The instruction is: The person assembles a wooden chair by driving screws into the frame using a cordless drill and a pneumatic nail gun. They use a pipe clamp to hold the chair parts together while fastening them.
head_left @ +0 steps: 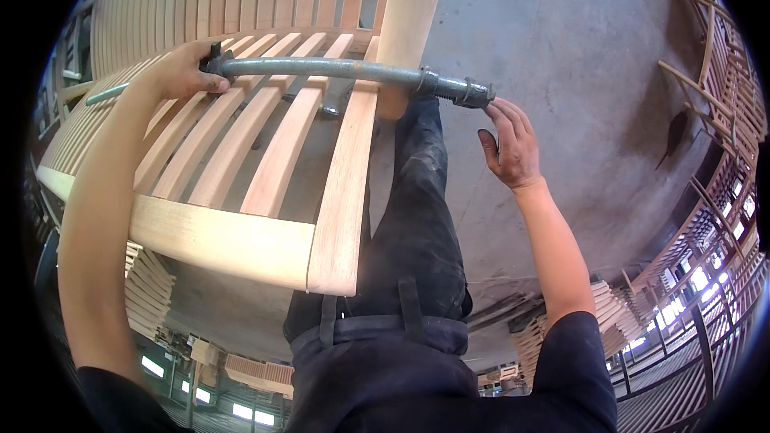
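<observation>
In the head view, the left hand (183, 74) grips a steel pipe clamp (337, 70) lying across the slatted wooden bench (289, 147), beside its black jaw. The right hand (515, 147), loosely spread, has its fingertips at the clamp's right end; contact is unclear. Grey floor (561, 48) lies right.

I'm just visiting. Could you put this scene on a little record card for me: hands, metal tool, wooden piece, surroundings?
Left hand: gripping the metal pipe clamp by its dark fitting, left hand
Right hand: right hand open, fingertips at the clamp's threaded end; firm contact cannot be told
Clamp position: spans crosswise over the seat slats, its right end beyond the seat's edge
Wooden piece: pale slatted seat
Floor: grey floor
Background, right: more slatted wooden pieces
</observation>
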Motion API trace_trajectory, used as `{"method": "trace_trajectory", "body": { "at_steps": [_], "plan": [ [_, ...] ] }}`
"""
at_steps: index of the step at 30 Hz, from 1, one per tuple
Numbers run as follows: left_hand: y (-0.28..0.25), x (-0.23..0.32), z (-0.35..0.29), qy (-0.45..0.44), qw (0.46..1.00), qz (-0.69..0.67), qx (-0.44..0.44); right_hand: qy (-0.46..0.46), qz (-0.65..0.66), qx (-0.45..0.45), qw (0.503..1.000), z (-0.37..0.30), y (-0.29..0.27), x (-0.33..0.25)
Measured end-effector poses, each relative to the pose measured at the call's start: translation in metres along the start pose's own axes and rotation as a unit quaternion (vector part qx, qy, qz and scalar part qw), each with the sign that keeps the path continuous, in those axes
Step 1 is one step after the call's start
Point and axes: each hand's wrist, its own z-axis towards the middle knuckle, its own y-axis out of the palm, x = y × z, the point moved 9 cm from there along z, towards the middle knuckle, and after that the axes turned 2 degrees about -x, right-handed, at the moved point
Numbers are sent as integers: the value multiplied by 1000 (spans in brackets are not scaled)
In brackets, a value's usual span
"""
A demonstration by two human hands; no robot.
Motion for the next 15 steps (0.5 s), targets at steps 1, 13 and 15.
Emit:
{"method": "trace_trajectory", "body": {
  "at_steps": [1,13,15],
  "plan": [
    [-1,-2,1,19,1000,2,23,3,18,-4,1000,-2,2,1],
    [-1,-1,3,56,998,-4,14,577,370,-274,675,3,95,126],
    [-3,1,-2,71,997,-15,20,646,371,-308,592,-9,112,127]
  ]
}}
